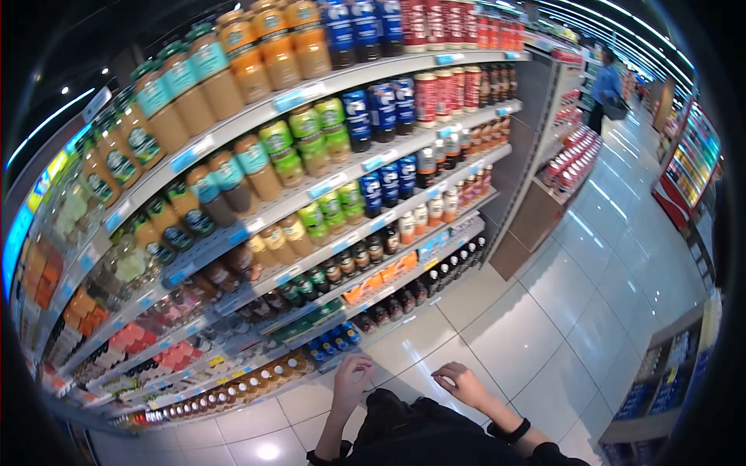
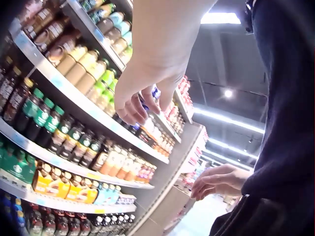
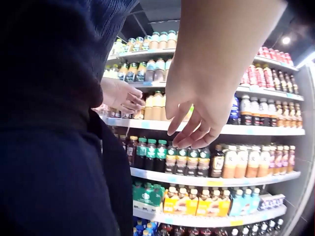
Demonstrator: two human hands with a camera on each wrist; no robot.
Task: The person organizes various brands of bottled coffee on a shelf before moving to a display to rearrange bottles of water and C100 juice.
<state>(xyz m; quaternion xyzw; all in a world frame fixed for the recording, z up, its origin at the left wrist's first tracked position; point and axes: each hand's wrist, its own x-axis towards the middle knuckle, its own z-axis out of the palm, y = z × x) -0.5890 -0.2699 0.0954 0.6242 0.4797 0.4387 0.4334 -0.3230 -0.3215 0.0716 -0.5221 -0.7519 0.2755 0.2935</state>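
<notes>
My left hand [image 1: 353, 380] hangs in front of my body with its fingers loosely curled and holds nothing. The right hand [image 1: 460, 384] is a little to the right of it, also relaxed, with a black band [image 1: 509, 429] on that wrist. Both hands are apart from the store shelf [image 1: 334, 186], which carries rows of bottled and canned drinks. In the right wrist view, bottles with green caps [image 3: 151, 153] and orange multipacks [image 3: 179, 201] stand beyond the right hand. Blue cans [image 1: 381, 105] and red-and-white cans [image 1: 447, 93] fill the shelf's upper right.
A tiled floor aisle [image 1: 544, 334] runs to the right of the shelf. Another person [image 1: 606, 89] stands far down it, near a stack of red-topped bottles [image 1: 571, 158]. A red drinks cooler [image 1: 688, 163] is at the right, and a low display rack [image 1: 660, 380] at the lower right.
</notes>
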